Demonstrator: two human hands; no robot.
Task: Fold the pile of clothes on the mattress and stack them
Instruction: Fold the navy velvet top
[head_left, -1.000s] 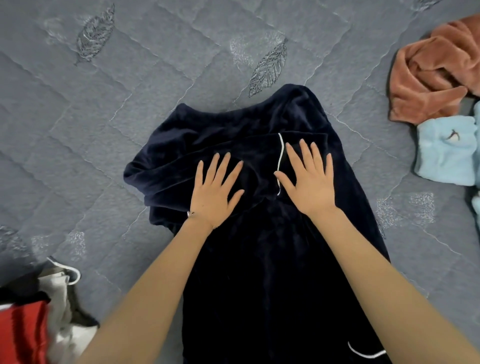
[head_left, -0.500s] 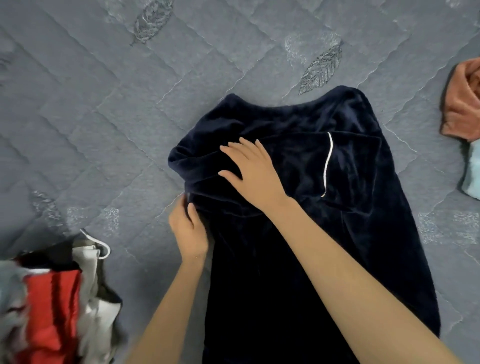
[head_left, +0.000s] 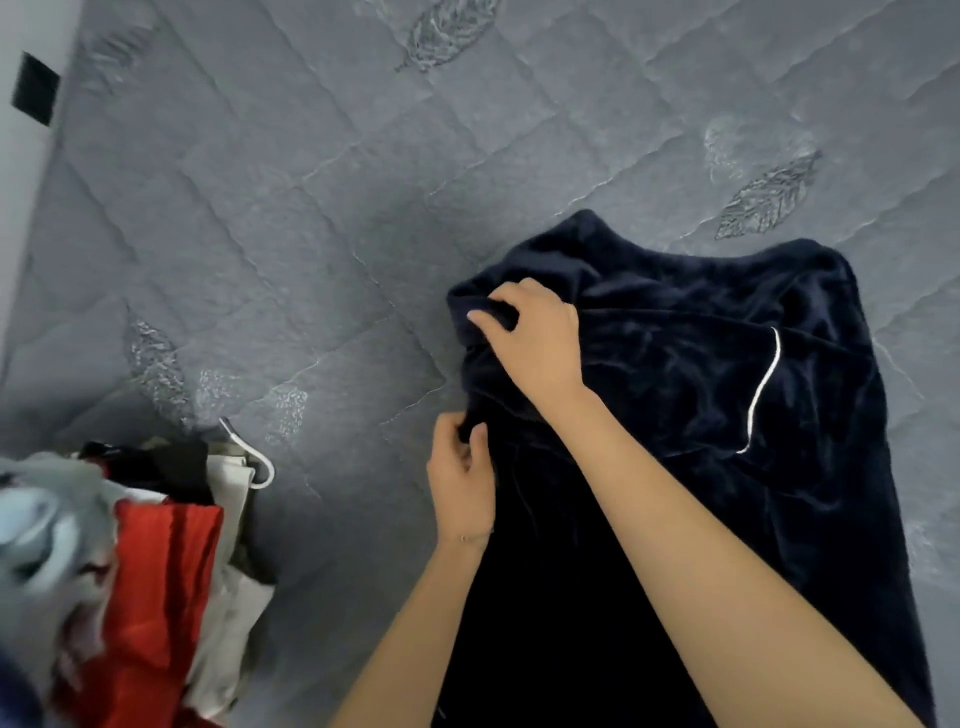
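Head view: grey quilted mattress (head_left: 311, 208) with leaf motifs, filling the frame. Spread on its right half, a navy fleece garment (head_left: 727, 364) with a curve of white piping (head_left: 763, 389), running down to the lower edge. On the garment's upper left corner, right hand (head_left: 530, 338), fingers (head_left: 506, 296) curled, gripping a bunched fold. Just below, at the left edge, left hand (head_left: 462, 478), fingers (head_left: 475, 441) closed, pinching the fabric. Well apart at lower left, a blurred pile of clothes (head_left: 156, 571) in red, white and pale blue.
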